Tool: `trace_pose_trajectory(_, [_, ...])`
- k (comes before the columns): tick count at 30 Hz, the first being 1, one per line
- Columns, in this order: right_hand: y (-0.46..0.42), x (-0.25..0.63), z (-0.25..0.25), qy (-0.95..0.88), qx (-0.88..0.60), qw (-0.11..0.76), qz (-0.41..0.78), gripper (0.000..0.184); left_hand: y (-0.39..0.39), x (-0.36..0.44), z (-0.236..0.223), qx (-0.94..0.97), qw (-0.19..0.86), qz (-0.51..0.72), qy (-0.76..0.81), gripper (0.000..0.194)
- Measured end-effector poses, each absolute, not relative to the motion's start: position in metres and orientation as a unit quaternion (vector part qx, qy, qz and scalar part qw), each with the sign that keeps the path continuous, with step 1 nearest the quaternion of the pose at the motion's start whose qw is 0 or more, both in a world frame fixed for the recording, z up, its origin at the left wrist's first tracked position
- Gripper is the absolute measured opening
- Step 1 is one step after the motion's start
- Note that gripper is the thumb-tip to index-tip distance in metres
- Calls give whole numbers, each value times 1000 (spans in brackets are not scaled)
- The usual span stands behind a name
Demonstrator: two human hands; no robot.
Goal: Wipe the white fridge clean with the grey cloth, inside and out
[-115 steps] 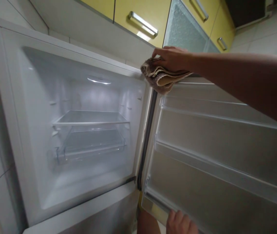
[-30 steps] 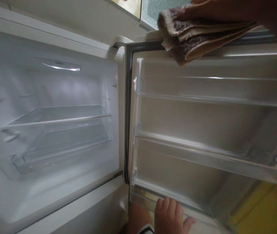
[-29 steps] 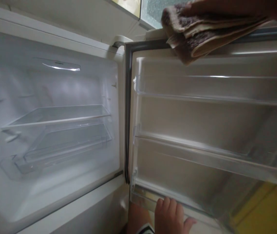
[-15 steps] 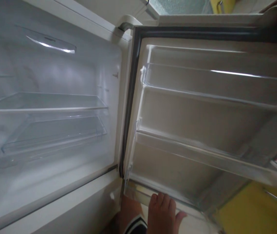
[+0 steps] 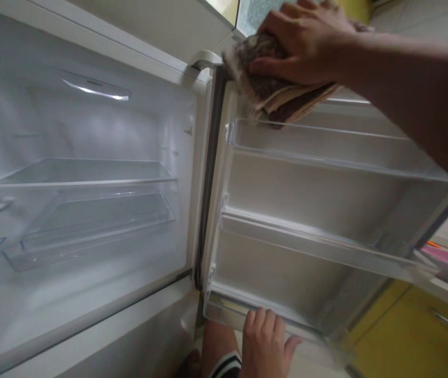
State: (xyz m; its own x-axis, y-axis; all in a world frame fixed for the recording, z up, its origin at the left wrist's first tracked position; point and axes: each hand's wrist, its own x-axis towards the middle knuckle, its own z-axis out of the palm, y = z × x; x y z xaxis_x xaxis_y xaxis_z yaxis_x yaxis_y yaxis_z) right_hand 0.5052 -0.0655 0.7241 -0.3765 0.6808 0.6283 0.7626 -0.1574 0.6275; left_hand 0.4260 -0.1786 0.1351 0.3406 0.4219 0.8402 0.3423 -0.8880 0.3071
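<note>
A folded brown patterned cloth is in my right hand, pressed at the top edge of the open fridge door, close to the hinge. My fingers spread over the cloth, and its loose layers hang down in front of the top door bin. Down at the door's bottom, the fingers of my left hand curl over the rim of the clear lowest bin, thumb out to the right. A dark gasket runs along the hinge side of the door.
On the left is the lit fridge compartment with a glass shelf and a clear tray below it. A hinge cover juts out at the top. Yellow cabinets and a counter with a pink item lie beyond the door.
My right hand has come from the blurred upper right corner leftward along the door's top edge, bringing the cloth near the hinge. My left hand stays on the lowest bin. The view has shifted slightly.
</note>
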Motion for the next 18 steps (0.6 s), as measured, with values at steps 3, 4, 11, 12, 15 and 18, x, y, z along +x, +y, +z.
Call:
trace_pose_trajectory(3, [-55,489,712,-718,-429,-28,-548,86,-178,425,133,819,33,523,234,53])
trace_pose_trajectory(4, [-53,487,707,-727,-409,-38,-549,79,-178,425,133,820,30,521,234,53])
trace_pose_trajectory(11, [-66,493,683,-764,-373,-122,-512,55,-178,424,135,818,24,519,245,53])
trace_pose_trajectory(12, [-69,492,681,-764,-392,-111,-500,53,-178,424,136,819,28,518,246,53])
trace_pose_trajectory(15, [-77,490,678,-763,-451,-75,-457,51,-177,424,135,816,38,525,241,53])
trace_pose_trajectory(18, [-81,489,677,-793,-464,-92,-384,48,-174,426,130,816,43,528,232,53])
